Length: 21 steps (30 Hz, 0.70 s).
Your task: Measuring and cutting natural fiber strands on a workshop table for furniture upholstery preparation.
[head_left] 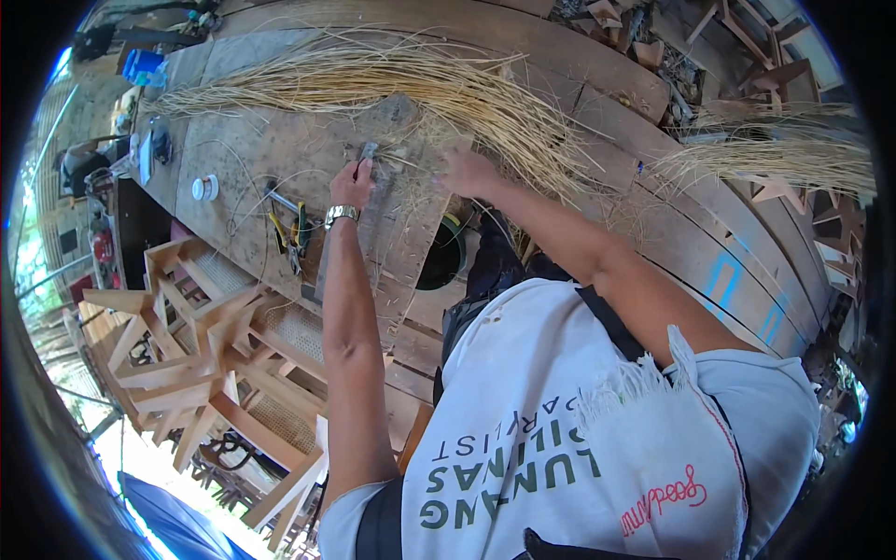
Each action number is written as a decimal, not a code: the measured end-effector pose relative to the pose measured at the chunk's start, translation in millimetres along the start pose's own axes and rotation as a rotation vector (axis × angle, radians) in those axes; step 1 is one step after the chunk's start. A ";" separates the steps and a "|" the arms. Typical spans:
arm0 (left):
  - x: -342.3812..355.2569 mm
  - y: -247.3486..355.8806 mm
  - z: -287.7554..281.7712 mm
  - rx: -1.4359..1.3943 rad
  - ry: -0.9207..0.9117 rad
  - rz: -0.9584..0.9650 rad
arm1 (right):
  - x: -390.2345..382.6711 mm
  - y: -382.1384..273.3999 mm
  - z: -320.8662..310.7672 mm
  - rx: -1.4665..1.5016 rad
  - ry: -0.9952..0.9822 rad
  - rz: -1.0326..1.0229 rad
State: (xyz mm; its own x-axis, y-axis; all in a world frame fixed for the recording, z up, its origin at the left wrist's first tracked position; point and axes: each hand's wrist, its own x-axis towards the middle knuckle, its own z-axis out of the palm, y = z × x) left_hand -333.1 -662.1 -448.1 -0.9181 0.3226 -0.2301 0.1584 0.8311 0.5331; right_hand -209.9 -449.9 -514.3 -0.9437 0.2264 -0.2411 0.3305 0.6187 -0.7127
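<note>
My left hand (351, 185), with a metal watch (343, 215) on the wrist, is closed at a small grey metal tool (369, 151) on the wooden worktop (252, 154). My right hand (469, 174) reaches in from the right, smeared by motion, so its fingers and anything in them are unclear. Between the hands lie thin pale strips and shavings (411, 166). Just beyond both hands stretches a long bundle of rattan strips (373, 79). Hand tools with yellow handles (278, 231) and green handles (301, 229) rest left of my left forearm.
A white roll (205, 188) and a loose looped strip lie on the left of the worktop. A dark bucket (442, 257) stands below its near edge. Wooden chair frames with woven cane (224, 350) crowd the lower left. Another strip bundle (775, 154) lies far right.
</note>
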 end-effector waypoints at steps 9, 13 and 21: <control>-0.9 -13.1 12.8 0.011 -0.004 -0.023 | -44.6 30.2 -22.6 0.543 -0.283 0.109; -2.4 -38.2 20.4 -0.032 0.013 -0.019 | -85.8 14.0 -41.0 0.200 -0.066 -0.149; -21.8 -23.3 15.0 0.103 0.072 0.009 | -517.5 497.9 -167.4 -0.496 -0.327 0.735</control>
State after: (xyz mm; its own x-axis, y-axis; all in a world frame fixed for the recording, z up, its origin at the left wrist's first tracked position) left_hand -311.4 -681.7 -467.8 -0.9396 0.3001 -0.1648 0.1998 0.8715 0.4479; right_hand 445.1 -133.1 -634.1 -0.4283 0.5111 -0.7452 0.7406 0.6710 0.0345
